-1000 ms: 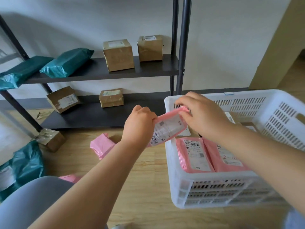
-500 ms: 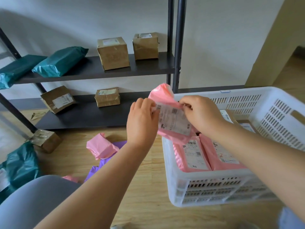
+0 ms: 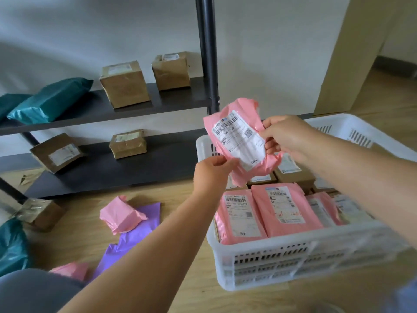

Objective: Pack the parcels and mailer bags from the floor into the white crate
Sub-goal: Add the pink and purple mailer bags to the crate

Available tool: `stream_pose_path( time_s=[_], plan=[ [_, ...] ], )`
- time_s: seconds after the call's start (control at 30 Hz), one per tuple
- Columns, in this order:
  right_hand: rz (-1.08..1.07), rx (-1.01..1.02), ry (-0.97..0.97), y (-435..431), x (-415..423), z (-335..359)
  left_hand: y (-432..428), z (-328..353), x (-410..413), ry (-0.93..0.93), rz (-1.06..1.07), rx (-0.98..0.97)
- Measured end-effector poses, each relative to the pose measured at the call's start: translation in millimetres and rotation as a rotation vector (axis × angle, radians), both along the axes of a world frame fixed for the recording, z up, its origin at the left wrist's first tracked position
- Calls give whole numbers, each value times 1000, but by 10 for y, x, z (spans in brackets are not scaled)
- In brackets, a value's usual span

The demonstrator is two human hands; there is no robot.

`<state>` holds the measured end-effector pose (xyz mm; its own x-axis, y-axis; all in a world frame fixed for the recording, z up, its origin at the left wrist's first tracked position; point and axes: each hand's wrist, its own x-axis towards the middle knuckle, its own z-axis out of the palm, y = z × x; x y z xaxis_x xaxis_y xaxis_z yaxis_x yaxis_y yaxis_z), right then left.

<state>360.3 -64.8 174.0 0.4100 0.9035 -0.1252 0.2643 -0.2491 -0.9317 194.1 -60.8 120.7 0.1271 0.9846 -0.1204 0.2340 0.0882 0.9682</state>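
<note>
Two-handed hold on a pink mailer bag point(image 3: 234, 141): pinched at the lower edge by the left hand point(image 3: 212, 175), at the right side by the right hand point(image 3: 286, 136), upright over the far-left corner of the white crate point(image 3: 293, 247). Partly done, seemingly: packed pink bags point(image 3: 282, 208) inside. Left on the floor: a pink parcel point(image 3: 119, 215), purple mailer point(image 3: 130, 238), teal bag point(image 3: 11, 245), taped box point(image 3: 40, 213). Open room over the crate's middle; shelf post point(image 3: 207, 64) close behind.

Centre frame, the raised pink mailer bag point(image 3: 239, 138) shows a white label with a barcode, "105-100" and "淘宝" at its lower corner. Lower right, in the white crate point(image 3: 293, 241), the left pink mailer point(image 3: 240, 219) reads "101-101-103-170" and "淘宝". The next pink mailer point(image 3: 285, 207) carries a red handwritten "2".
</note>
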Motion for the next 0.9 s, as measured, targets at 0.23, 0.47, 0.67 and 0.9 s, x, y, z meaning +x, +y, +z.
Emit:
stream_pose_path(
  time_s=[0.23, 0.47, 0.67, 0.9],
  plan=[
    [-48, -157, 79, 49, 982, -179, 155, -119, 906, -79, -29, -159],
    [-103, -244, -49, -93, 1729, -395, 205, -373, 1749, -23, -144, -246],
    [-141, -432, -152, -291, 2335, -864, 150, -852, 2395, 157, -234, -211],
    [-28, -837, -140, -500, 2658, -1482, -93, -1442, 2666, 641, -662, 127]
  ],
)
